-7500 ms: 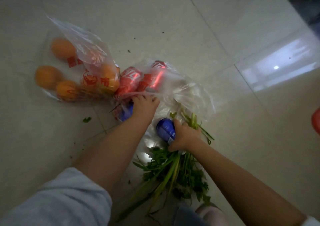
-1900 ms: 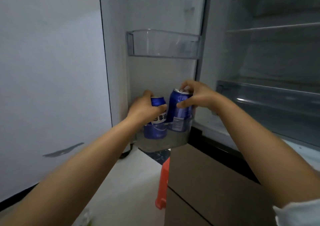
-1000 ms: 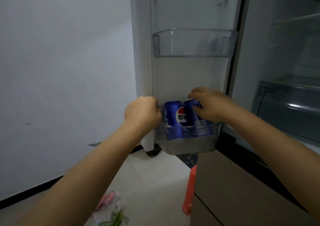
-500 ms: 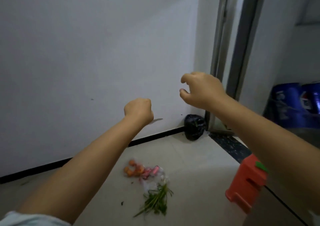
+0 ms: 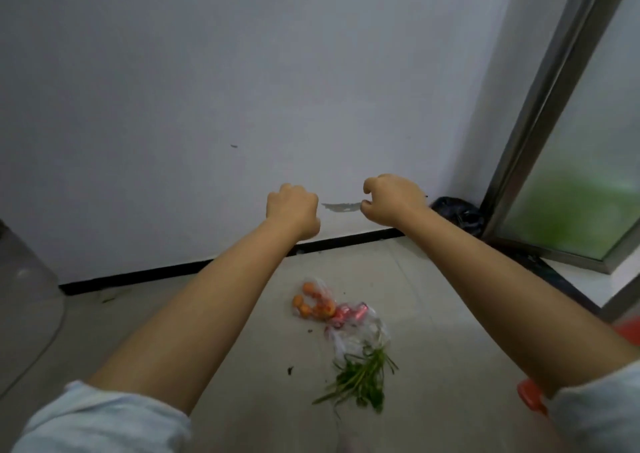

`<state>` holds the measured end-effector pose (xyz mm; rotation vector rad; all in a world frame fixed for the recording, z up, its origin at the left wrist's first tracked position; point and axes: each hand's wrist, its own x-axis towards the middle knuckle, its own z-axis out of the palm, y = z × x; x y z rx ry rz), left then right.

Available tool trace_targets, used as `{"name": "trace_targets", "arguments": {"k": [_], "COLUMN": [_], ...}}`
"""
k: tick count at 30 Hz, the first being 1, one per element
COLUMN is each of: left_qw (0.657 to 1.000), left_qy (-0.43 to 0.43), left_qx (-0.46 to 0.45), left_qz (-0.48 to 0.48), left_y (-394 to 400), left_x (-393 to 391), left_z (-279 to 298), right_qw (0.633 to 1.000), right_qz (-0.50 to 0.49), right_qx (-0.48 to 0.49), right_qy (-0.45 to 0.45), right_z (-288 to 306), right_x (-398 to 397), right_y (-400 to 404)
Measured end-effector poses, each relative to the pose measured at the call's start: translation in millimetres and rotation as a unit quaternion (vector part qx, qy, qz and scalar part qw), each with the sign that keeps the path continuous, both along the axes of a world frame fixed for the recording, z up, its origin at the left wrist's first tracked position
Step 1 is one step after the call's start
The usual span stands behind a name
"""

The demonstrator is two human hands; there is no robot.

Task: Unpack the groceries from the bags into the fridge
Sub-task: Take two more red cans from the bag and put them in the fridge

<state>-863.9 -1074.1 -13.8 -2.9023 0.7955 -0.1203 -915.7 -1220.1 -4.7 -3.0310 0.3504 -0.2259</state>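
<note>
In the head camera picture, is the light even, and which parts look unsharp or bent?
Head view: dim, soft light on the white wall, no hard shadows; the door frame at right leans from wide-angle distortion; the frosted glass shows only a green blur; the floor groceries, oranges and greens, look small and soft.

Dim, flat, bluish light fills the room, and the brightest area is the frosted glass door, probably its source. Shadows are faint. Straight lines bow near that door; everything looks soft and slightly smeared.
</note>
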Motion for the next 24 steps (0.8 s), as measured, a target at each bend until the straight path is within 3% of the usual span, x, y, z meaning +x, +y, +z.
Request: {"name": "trace_targets", "arguments": {"k": [10,18,24], "left_qw": [0.987,0.952,0.925], "left_qy": [0.146,0.264,0.289], "left_qx": [0.056,0.126,0.161], "left_qz": [-0.017,-0.084,-0.187], "left_y": [-42,-63,-80], "left_x": [192,307,363], "left_z": [-108,-230,-342], "right_qw": [0.988,0.943,0.893], "right_qz": [-0.027,-0.131,-0.255], "right_qx": [0.08,0.163,0.234], "right_qy": [0.13,0.258,0.286], "right_z": [-120,-257,-379], "right_x": [194,264,284], "right_y": [-64,-85,-86]}}
